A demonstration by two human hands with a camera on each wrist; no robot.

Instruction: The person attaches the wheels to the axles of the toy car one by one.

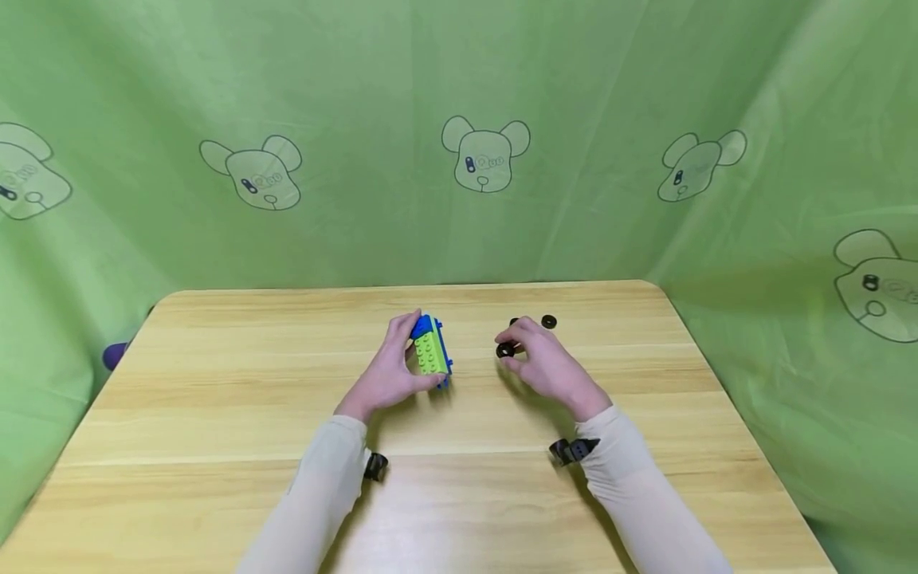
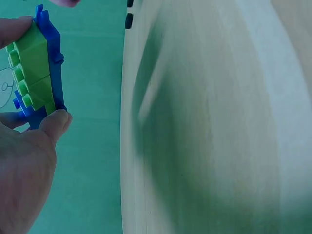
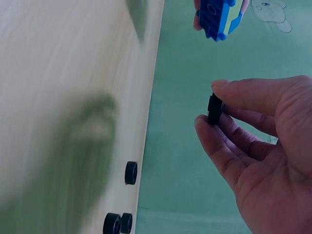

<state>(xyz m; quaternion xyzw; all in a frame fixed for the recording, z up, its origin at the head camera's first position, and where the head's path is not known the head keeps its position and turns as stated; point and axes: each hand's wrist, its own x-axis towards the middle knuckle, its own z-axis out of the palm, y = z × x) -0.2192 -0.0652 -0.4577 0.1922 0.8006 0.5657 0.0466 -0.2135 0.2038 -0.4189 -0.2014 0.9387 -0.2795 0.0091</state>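
My left hand (image 1: 387,373) grips a toy car body built of blocks (image 1: 433,355), lime green and studded on top with a blue base and a blue piece at its far end. In the left wrist view the car body (image 2: 36,68) is tilted, held at both ends above the table. To the right, my right hand (image 1: 548,363) pinches a small black wheel (image 1: 505,350) between thumb and fingertips. The right wrist view shows this wheel (image 3: 215,109) edge-on, apart from the car's blue underside (image 3: 214,17), which has small pegs along its edges.
Beyond the right hand, loose black wheels lie on the wooden table (image 1: 215,383), one (image 1: 548,321) in plain sight. Three of them, including a wheel (image 3: 130,172) standing apart, show in the right wrist view. A green curtain (image 1: 373,223) hangs behind the table's far edge.
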